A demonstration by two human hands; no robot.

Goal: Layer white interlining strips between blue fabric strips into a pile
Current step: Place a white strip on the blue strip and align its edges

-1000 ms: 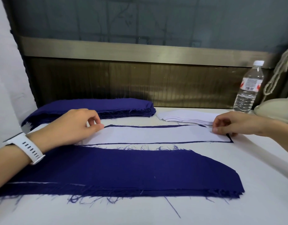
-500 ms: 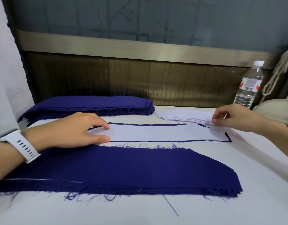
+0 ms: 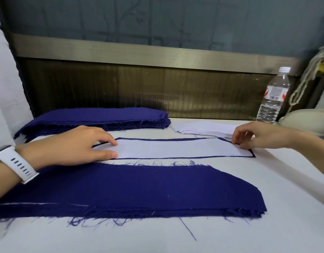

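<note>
Left hand: the left hand is lying flat on the left end of the white strip, fingers straight and pressing down; a second ago they were curled and pinching that end.
Right hand: the right hand is hovering low at the strip's far right corner, fingers curled with their tips on the edge. Whether they are pinching the strip or only touching it, I cannot tell. A second ago it was pinching nearer the front right corner.
White strip: it is lying spread along the middle of the table, on top of a blue strip whose edge is showing as a thin border all round.
Meaning: the white layer is looking placed and squared, so this pair is probably nearing completion and the hands are moving from adjusting to smoothing.
Supplies: the white stack is sitting just beyond the right hand, and the far blue stack is waiting behind the left hand.
Near pile: the wide blue pile is lying closest to the person, a white edge peeking out at its left.
</note>
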